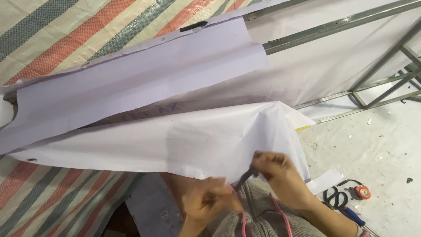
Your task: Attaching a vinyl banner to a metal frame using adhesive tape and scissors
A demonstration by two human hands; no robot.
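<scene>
Fingers of the right hand (280, 175) pinch a dark tool (244, 179) at the white sheet's (175, 140) lower edge. Left hand (206, 202) is closed on a pink cord (244, 224). Scissors (335, 197) lie on the floor (377, 149) nearby.

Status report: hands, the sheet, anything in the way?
Left hand and right hand both pinch a dark tool at the white sheet edge. Pink cord hangs below. Scissors lie apart.
</scene>
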